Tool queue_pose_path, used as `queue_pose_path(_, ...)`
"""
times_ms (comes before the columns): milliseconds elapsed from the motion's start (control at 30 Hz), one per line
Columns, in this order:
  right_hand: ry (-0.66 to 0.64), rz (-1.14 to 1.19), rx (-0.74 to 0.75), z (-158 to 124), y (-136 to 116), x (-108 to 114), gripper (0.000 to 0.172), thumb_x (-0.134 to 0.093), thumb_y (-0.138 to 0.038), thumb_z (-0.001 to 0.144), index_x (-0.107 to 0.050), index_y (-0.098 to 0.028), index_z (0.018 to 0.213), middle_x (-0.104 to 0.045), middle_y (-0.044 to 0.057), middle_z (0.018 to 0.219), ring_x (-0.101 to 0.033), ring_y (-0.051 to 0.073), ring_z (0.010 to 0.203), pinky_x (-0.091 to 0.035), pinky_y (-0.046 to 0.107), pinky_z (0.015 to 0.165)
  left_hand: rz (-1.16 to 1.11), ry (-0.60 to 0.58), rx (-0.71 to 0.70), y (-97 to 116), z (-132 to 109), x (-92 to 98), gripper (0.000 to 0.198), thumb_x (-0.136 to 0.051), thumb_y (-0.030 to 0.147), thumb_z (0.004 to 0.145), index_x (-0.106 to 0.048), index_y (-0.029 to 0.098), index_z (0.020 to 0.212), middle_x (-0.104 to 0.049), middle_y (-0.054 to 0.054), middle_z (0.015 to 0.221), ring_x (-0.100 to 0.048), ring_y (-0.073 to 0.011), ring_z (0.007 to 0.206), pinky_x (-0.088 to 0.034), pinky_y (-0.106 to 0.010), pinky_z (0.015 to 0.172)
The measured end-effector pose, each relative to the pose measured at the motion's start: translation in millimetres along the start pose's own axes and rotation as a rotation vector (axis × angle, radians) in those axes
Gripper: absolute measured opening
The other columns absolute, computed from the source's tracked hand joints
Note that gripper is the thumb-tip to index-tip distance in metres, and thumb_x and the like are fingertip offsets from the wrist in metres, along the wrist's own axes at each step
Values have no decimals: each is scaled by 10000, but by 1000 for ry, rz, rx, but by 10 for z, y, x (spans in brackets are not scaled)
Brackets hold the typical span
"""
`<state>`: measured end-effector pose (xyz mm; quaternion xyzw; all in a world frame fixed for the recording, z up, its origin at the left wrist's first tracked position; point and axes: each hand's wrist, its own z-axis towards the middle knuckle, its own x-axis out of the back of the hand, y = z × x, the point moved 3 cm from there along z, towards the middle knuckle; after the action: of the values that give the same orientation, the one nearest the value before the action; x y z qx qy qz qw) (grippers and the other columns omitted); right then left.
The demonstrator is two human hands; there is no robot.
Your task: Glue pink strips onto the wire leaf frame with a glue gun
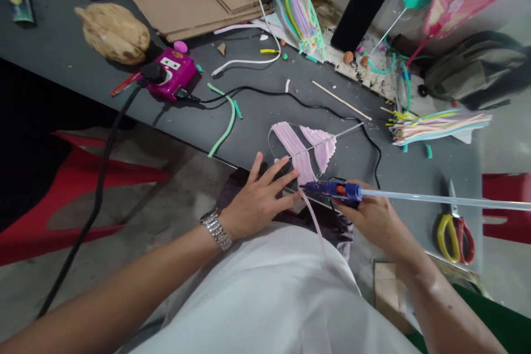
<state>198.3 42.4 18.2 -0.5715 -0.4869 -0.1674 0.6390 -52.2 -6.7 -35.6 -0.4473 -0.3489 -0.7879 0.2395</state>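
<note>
White shirt between forearms, left hand splayed at pink strip, right hand clamped on glue gun

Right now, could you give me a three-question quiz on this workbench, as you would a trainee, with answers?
1. Which hand holds the blue glue gun?
2. True or false: the scissors lie on the table.
3. Beside the left hand, what colour are the ribbed strips? A green; B pale pink-lilac; C yellow.

Key: 1. The right hand. 2. True. 3. B.
</note>
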Motion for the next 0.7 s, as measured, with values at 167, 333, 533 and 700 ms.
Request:
queue_pose_path(167,-22,-46,3,11,2,5,125,-599,-280,913,-713,-228,925,-731,44,955,-698,224,868,-515,325,781,1,11,-5,9,3,6,345,-612,100,965,-685,245,1270,-602,-141,1499,-311,-380,1563,-111,-801,1214)
queue_pose_path(333,-29,-80,7,10,-25,10,103,-596,-258,915,-694,-230,902,-722,43,952,-690,217,853,-507,320,768,9,11,-5,10,-2,-7,360,-620,104,958,-678,256,1280,-593,-130,1510,-283,-365,1577,-99,-792,1222)
queue_pose_path(533,-22,-79,25,6,-10,2,90,-601,-237,911,-688,-221,895,-719,46,934,-682,213,840,-505,323,766,2,10,-7,11,5,8,357,-613,95,956,-680,242,1274,-594,-141,1507,-289,-369,1573,-106,-793,1220)
queue_pose_path(700,7,-67,31,23,-10,-5,66,-621,-227,879,-682,-222,903,-721,45,921,-682,215,829,-507,320,747,15,8,-12,13,4,8,364,-611,94,955,-677,248,1278,-584,-139,1517,-297,-376,1568,-108,-793,1221)
